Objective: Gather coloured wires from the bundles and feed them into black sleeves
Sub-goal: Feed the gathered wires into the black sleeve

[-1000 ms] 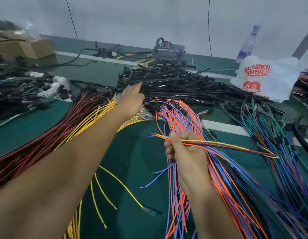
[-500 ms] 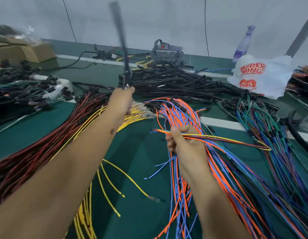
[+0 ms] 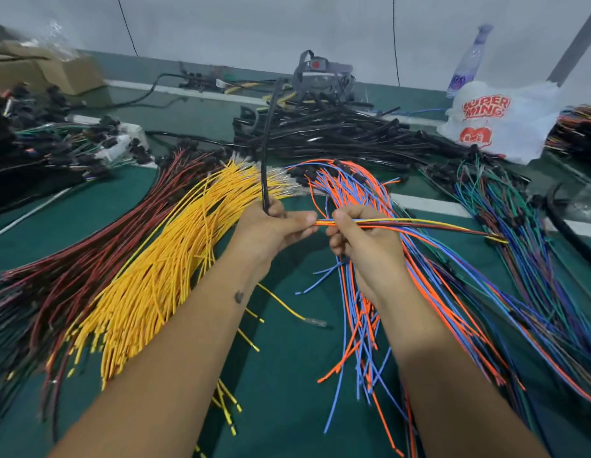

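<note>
Wires (image 3: 419, 224) in right hand (image 3: 363, 239); bag (image 3: 505, 127) reads "SUPER MING".

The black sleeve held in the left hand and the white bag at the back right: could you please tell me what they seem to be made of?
Black sleeve: probably flexible plastic or rubber tubing, smooth with a slight sheen; it stands up thin and nearly straight from the left hand. White bag: thin plastic film, judging by its crinkled, slightly translucent look and red printing.

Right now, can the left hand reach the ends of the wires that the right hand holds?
Probably yes. The left hand, gripping the black sleeve, has its fingertips at the ends of the gathered wires in the right hand; nothing lies between.
</note>
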Available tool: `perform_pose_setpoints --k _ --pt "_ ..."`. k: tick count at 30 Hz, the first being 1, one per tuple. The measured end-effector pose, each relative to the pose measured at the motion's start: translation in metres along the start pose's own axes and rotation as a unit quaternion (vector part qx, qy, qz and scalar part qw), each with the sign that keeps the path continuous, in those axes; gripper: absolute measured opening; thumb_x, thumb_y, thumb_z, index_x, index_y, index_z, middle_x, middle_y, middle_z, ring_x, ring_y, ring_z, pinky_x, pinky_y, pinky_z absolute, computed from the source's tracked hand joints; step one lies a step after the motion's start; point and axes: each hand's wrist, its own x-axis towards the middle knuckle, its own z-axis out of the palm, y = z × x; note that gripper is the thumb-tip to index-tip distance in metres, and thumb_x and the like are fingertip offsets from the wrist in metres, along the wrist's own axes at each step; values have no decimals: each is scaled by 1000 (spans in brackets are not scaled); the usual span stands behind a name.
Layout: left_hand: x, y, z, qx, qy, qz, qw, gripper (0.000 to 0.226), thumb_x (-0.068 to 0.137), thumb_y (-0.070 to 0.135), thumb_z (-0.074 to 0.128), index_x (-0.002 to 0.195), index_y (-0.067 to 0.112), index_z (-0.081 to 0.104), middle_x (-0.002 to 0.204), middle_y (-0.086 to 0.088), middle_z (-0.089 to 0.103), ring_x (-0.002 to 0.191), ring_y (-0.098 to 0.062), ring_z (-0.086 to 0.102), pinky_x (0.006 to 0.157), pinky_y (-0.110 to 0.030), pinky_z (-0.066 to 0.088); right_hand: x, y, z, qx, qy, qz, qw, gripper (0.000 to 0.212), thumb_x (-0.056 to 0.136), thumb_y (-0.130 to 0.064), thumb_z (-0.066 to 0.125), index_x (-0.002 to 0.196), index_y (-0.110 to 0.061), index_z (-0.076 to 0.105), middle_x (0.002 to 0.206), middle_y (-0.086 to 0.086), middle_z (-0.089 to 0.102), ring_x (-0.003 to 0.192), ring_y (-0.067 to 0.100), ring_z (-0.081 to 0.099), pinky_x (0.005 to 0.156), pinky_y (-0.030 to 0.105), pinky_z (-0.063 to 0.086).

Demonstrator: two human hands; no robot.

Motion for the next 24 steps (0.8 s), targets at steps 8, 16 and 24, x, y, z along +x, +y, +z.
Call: perform_pose_setpoints --k 8,16,24 --pt "0 -6 4 13 -5 20 1000 44 84 -6 66 68 18 31 72 -9 73 65 -18 71 61 -20 55 2 2 0 -31 -38 5 999 12 90 0 61 83 -7 67 65 3 66 54 10 59 52 19 48" --pt "7 2 0 -160 10 -150 976 32 96 31 33 65 21 35 82 -9 69 58 -15 51 56 -25 41 -1 2 1 9 18 -32 999 13 90 1 61 81 -8 63 65 4 64 57 12 61 56 21 50" --pt "8 -2 4 -10 30 -107 994 13 103 22 38 95 18 48 73 -2 57 54 -12 40 47 -23 32 -2 2 0 -10 37 -50 998 13 89 2 63 80 -8 65 65 6 64 58 12 62 58 22 50"
